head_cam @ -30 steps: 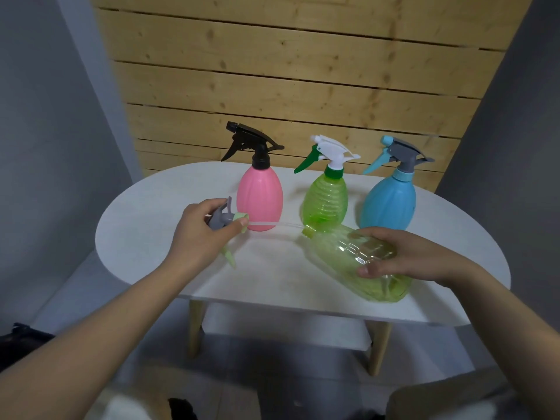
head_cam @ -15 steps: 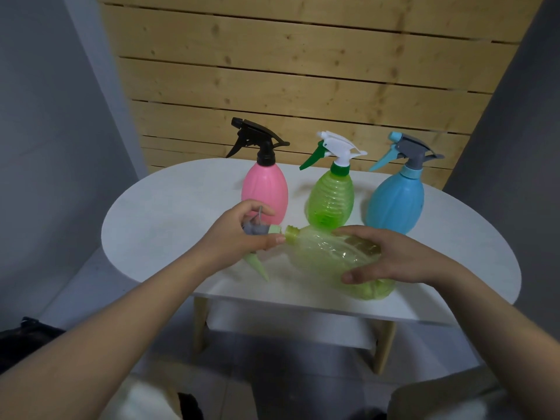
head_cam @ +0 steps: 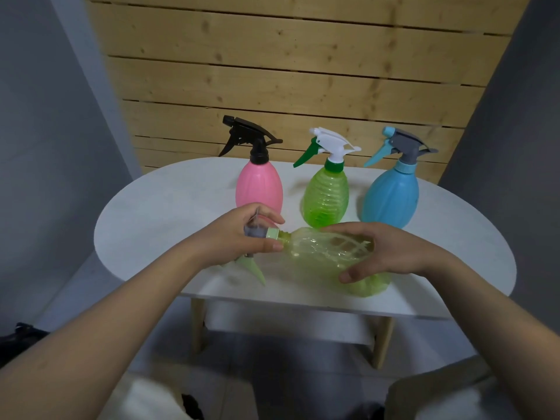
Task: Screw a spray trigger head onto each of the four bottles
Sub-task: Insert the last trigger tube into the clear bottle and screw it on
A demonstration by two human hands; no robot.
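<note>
The last bottle, pale green and clear, lies on its side near the front edge of the table, its long axis running left to right with the neck pointing left and the base toward the front right; the right hand curls over its belly and holds it down; the left hand, at the neck end, grips the spray head, whose collar sits at the bottle's mouth with the lever hanging toward the front edge; so the twist falls to the left hand. Pink bottle, green bottle and blue bottle stand capped along the back edge.
</note>
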